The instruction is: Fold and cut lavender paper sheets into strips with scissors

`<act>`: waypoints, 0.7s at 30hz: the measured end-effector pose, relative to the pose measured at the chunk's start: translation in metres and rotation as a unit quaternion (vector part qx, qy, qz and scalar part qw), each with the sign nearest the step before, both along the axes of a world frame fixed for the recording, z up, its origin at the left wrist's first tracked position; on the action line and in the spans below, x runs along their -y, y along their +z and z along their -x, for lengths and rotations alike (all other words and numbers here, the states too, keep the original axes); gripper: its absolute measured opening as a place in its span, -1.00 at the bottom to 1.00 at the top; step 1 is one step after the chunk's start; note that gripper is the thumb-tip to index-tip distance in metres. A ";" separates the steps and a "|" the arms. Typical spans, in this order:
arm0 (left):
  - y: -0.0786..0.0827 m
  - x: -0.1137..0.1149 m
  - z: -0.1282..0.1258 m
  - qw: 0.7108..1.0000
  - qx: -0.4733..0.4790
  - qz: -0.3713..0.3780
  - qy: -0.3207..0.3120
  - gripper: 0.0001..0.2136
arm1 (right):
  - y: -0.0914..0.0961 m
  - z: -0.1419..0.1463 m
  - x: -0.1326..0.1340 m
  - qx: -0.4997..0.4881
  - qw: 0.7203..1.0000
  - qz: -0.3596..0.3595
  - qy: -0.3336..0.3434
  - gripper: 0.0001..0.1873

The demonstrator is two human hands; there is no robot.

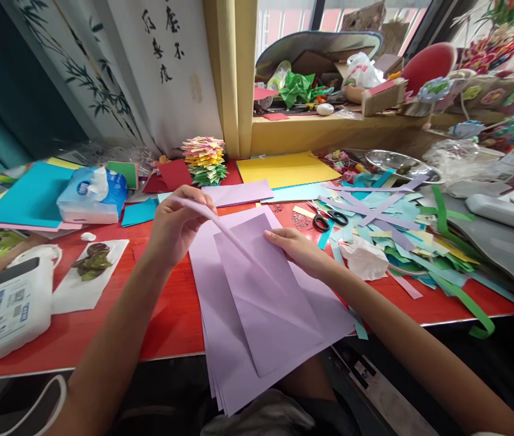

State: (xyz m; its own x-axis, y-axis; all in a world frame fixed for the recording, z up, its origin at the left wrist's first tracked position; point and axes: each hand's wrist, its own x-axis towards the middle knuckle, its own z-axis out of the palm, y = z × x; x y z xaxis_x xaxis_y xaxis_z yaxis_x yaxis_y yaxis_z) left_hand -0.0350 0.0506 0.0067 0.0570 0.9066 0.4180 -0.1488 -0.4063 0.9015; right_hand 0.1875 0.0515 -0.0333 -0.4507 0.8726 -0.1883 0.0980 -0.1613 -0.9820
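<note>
A stack of lilac paper sheets point(230, 339) lies on the red table point(170, 321) and hangs over its front edge. On top lies one lilac sheet point(266, 297) with its upper left edge lifted and folded over. My left hand point(176, 221) pinches that raised edge, fingers closed on it. My right hand point(296, 248) rests on the sheet's right edge, fingers pressing it down against the stack.
Black-handled scissors point(327, 219) lie just right of my right hand, beside a heap of coloured paper strips point(402, 236) and a crumpled tissue point(363, 257). A tissue pack point(93, 195), blue card point(34, 197) and a white wipes container point(9, 309) sit left. A folded paper tower point(205, 160) stands behind.
</note>
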 end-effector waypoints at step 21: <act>-0.022 -0.009 -0.010 0.975 -0.159 0.156 0.007 -0.59 | 0.002 0.002 0.001 -0.065 0.998 -0.013 -0.023 -0.80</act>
State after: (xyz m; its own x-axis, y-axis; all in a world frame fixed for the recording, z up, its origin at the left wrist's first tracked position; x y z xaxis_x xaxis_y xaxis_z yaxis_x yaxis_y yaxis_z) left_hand -0.0250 0.0597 -0.0149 0.1254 0.9884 0.0852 0.1619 -0.1052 0.9812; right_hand 0.1860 0.0509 -0.0315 -0.4286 0.8971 -0.1072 -0.0372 -0.1361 -0.9900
